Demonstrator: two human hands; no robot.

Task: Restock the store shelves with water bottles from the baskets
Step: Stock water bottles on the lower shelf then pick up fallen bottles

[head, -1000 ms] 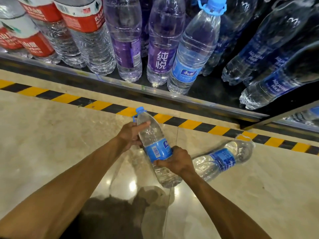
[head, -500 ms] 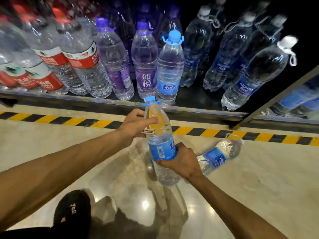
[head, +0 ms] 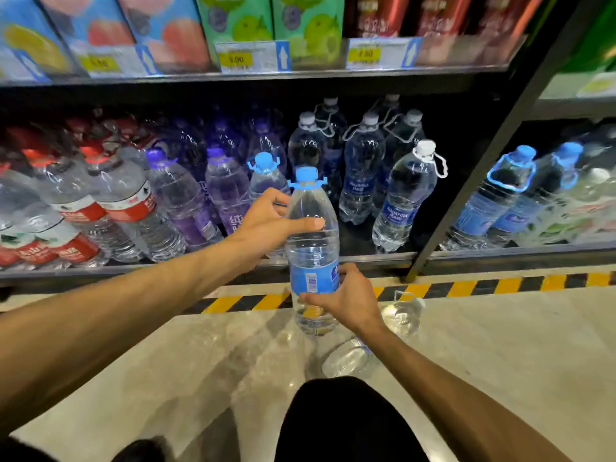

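The left hand (head: pixel 270 225) grips the shoulder of a water bottle (head: pixel 313 241), thumb laid across the front and fingers curled round the back. The right hand (head: pixel 343 298) grips the same bottle lower down, at the bottom edge of its blue label, with the thumb across the front. The bottle stands upright between the two hands, off the floor, its blue cap above the left hand and its base below the right. It is in front of the lip of the bottom shelf (head: pixel 200 270).

Just beyond the left hand's fingers, a matching blue-capped bottle (head: pixel 265 175) stands on that shelf. Further to the left of that hand stand purple-labelled bottles (head: pixel 226 191), then red-labelled bottles (head: pixel 123 201). Beyond and to the right of the right hand stand white-capped bottles (head: pixel 405 195) with dark blue labels.

Behind the right wrist, a second clear bottle (head: pixel 400 316) lies on its side on the floor, partly hidden by the arm. Yellow-and-black striped tape (head: pixel 466 288) runs along the floor beyond both hands. Juice cartons (head: pixel 233 25) sit on the shelf above.
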